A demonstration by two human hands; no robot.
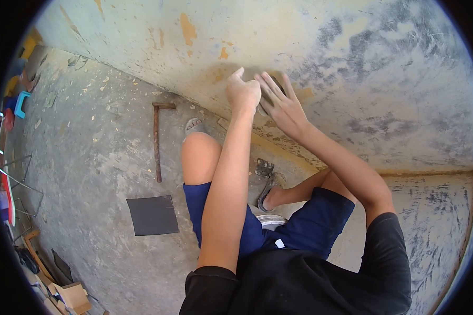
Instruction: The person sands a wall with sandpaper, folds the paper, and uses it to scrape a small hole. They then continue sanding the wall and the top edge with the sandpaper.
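Both of my hands are up at the patchy wall (352,63), side by side. My left hand (243,93) is curled, with its thumb raised, and its inner side is turned away from view. Beside it, my right hand (285,107) has its fingers stretched and spread over a dark, flat piece (265,104) that lies against the wall; it looks like a sanding sheet or pad. The piece shows between my right fingers and near my left hand. Whether my left fingers grip its edge is hidden.
On the concrete floor (89,157) lie a rusty hammer-like tool (156,142) and a dark square sheet (152,215). A small dark object (264,167) is near my right foot. Cardboard boxes (73,296) and a blue stool (21,104) stand at the far left.
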